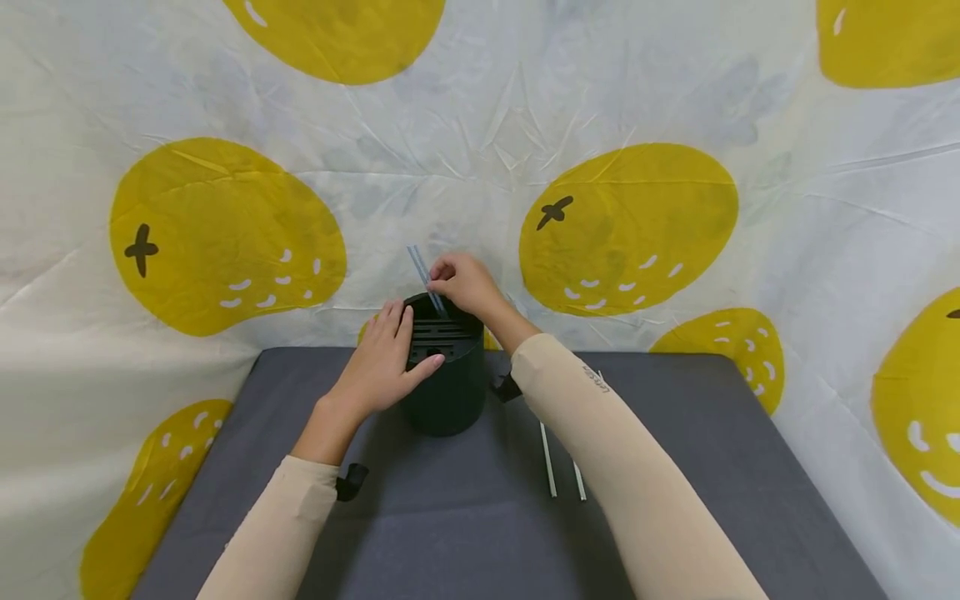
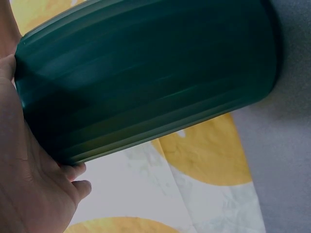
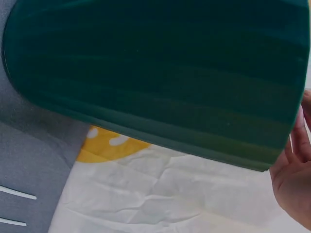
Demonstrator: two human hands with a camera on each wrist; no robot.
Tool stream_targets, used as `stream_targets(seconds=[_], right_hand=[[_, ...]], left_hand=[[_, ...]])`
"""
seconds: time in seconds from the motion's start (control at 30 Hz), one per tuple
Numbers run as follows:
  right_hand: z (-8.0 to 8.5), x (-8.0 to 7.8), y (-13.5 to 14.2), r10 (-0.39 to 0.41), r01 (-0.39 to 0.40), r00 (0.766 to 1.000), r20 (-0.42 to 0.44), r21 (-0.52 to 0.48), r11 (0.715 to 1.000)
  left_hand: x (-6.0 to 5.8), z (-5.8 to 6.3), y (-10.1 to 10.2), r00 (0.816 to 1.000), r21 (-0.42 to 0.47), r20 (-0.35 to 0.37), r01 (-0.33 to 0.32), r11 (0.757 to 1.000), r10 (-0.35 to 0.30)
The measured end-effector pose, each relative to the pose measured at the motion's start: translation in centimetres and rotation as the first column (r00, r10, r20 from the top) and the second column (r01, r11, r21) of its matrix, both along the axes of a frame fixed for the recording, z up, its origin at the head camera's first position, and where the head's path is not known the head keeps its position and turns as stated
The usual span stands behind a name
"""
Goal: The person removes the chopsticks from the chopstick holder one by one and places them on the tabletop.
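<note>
A dark green, ribbed, round holder (image 1: 444, 400) with a slotted top stands upright on the table. My left hand (image 1: 379, 358) rests on its left rim, fingers straight and thumb over the front of the top. In the left wrist view that hand (image 2: 34, 170) lies against the rim, two fingertips showing past the edge. My right hand (image 1: 465, 283) pinches a pair of thin bluish sticks (image 1: 417, 265), like chopsticks, over the back opening. They slant down into it, lower ends hidden. The right wrist view shows part of the right hand (image 3: 294, 179) at the holder's rim, without the sticks.
Two thin white sticks (image 1: 548, 467) lie on the grey-covered table (image 1: 450, 542), partly under my right forearm (image 1: 622, 450). A white cloth backdrop (image 1: 450, 183) printed with yellow fruit hangs close behind the holder.
</note>
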State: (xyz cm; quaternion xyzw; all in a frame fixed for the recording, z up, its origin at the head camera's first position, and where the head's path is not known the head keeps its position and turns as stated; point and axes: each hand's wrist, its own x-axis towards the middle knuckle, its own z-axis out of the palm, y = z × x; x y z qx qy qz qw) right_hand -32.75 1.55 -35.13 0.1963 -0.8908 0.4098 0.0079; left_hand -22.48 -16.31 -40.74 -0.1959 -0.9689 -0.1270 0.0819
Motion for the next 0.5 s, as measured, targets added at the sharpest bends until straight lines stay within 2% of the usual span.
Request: stream_targets(seconds=[0.3,0.5], right_hand=[[0.6,0.4,1.5,0.014,-0.015,1.0,-0.007,-0.184,0.983],[2.1,0.6,2.9,0.004,-0.02,0.999,-0.045,-0.364,0.931]], left_hand=[[0.1,0.0,0.1,1.0,0.01,0.017,-0.01,1.0,0.01],[0.1,0.2,0.1,0.999,0.008,0.026,-0.022,1.0,0.021]])
